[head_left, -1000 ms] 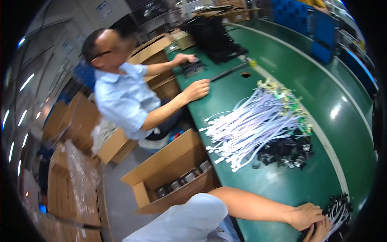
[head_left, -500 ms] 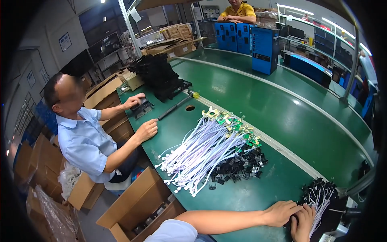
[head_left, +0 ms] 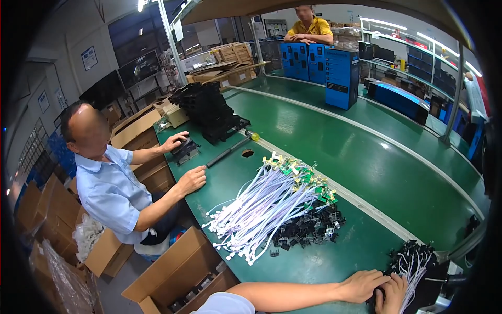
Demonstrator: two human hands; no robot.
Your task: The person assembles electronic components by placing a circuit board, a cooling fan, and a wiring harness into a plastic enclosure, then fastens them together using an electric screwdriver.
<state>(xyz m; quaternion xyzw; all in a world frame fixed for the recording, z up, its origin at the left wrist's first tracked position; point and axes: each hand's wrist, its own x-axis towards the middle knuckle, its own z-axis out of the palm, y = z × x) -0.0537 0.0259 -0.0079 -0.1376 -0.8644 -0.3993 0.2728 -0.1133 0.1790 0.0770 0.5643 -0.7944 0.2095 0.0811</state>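
Note:
At the lower right my left hand (head_left: 361, 286) and my right hand (head_left: 394, 293) meet, fingers curled inward and nearly touching. Whatever they pinch is hidden behind the fingers; something dark shows between them. Right beside them lies a bundle of black parts with white cables (head_left: 413, 264). Farther left on the green table (head_left: 308, 256) is a large heap of white cables (head_left: 256, 209), with small green and cream circuit boards (head_left: 298, 175) at their far ends. Small black plastic parts (head_left: 308, 227) are piled against the heap's right side.
A co-worker in a light blue shirt (head_left: 112, 183) sits at the left, hands near a black part (head_left: 185, 152) and a dark rod-shaped tool (head_left: 227, 152). Black frames (head_left: 209, 110) are stacked beyond. Another person (head_left: 311, 31) leans on blue boxes (head_left: 300, 60). Cardboard boxes (head_left: 172, 267) stand below the table's left edge.
The view has tilted up slightly, so the scene sits lower in the picture. My hands stay together by the black bundle, with only small finger shifts.

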